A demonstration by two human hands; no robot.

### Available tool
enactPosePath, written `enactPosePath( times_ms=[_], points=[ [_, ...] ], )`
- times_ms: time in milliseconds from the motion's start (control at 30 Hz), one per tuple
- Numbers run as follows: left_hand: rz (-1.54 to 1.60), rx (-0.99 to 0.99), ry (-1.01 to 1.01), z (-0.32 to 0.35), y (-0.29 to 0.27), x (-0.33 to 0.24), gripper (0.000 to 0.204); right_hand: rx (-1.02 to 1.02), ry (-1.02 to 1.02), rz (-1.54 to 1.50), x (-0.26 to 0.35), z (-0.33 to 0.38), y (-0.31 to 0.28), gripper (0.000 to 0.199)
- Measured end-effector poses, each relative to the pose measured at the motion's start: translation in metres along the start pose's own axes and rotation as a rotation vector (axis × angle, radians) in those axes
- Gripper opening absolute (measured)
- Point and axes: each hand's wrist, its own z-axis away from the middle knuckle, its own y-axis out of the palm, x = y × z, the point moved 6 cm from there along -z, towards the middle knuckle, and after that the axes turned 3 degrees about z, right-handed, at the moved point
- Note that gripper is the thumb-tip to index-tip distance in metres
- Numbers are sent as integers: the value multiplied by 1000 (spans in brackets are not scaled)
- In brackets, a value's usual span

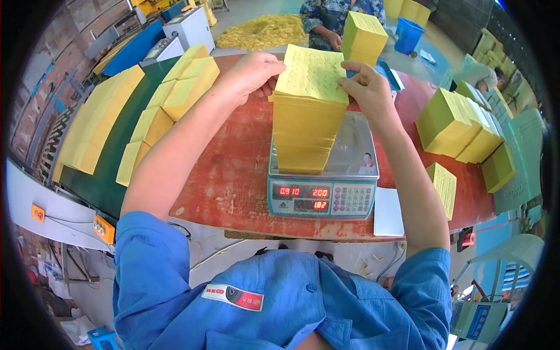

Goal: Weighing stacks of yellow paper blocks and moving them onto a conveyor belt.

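Hands (pixel 255 76) (pixel 371 90) at yellow stack (pixel 309 119), tall; top ring-patterned

The scale (pixel 324 195) shows me a smooth, plastic-looking casing and a glossy, metallic-looking pan (pixel 357 143). On it, the yellow paper stack (pixel 309 128) is matt, its top sheet bumpy-looking, its sides finely ridged. Under the scale, the red tabletop (pixel 227 169) looks painted, scuffed and worn. Behind it to the right stands a smooth plastic bucket (pixel 409 36); before it, a creased cloth shirt (pixel 280 291).
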Motion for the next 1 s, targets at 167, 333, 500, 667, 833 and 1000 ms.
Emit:
enactPosePath(
  times_ms=[167,333,500,667,833,1000],
  points=[
    [-5,-39,15,6,-2,1,25,-15,-40,82,2,-1,3,35],
    [80,-56,33,9,8,13,27,-1,-51,48,-5,-1,4,34],
    [136,-123,105,26,10,14,25,-42,-44,50,-1,10,1,29],
    [338,-400,147,83,-13,65,26,-232,-3,-138,-2,63,-30,24],
    [405,-815,-209,199,-8,222,29,-283,167,-251,-39,149,-40,22],
    [437,-804,-387,265,19,289,28,-299,288,-419,-88,206,-41,21]
  ],
)
